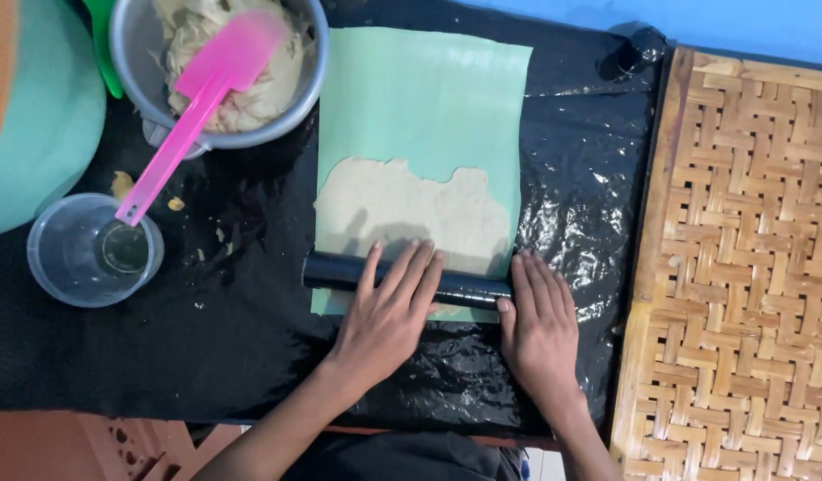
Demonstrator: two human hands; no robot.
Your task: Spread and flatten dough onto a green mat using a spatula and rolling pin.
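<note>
A black roller lies across the near end of a green sheet on a black plastic-covered table. A thin layer of beige dough is spread flat on the sheet just beyond the roller. My left hand rests palm-down on the roller's middle, fingers stretched out. My right hand presses flat at the roller's right end, beside the sheet's edge.
A metal bowl of beige dough with a pink spatula stands at the back left. A clear plastic cup sits left. A woven bamboo tray fills the right side. A teal lid is at the far left.
</note>
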